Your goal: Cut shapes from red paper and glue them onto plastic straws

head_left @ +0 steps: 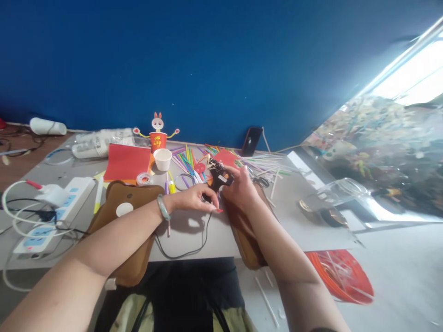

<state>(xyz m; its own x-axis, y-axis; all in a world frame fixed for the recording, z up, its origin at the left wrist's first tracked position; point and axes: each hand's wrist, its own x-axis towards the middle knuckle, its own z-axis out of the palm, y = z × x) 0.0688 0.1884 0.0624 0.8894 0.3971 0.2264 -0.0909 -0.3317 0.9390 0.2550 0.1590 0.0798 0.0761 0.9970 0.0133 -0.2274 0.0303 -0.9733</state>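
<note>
My right hand (240, 186) is closed around a black glue gun (218, 176), its tip pointing up and left above the table. My left hand (202, 198) is closed just left of the gun's handle, and a small red piece (219, 210) shows at its fingertips. A dark cable (187, 254) loops below the hands on the table. Brown pads lie beneath my forearms, the left one (119, 230) bearing a white round piece (124, 210), the right one (247, 240) partly covered by my arm.
A rabbit-topped red cup (158, 140) stands behind a white cup (162, 159). Red paper (126, 162), colored sticks (187, 161), a tape roll (143, 179) and a phone (251, 141) lie around. Left is a power strip (74, 196); right, a clear container (335, 193); below, a red bin (346, 276).
</note>
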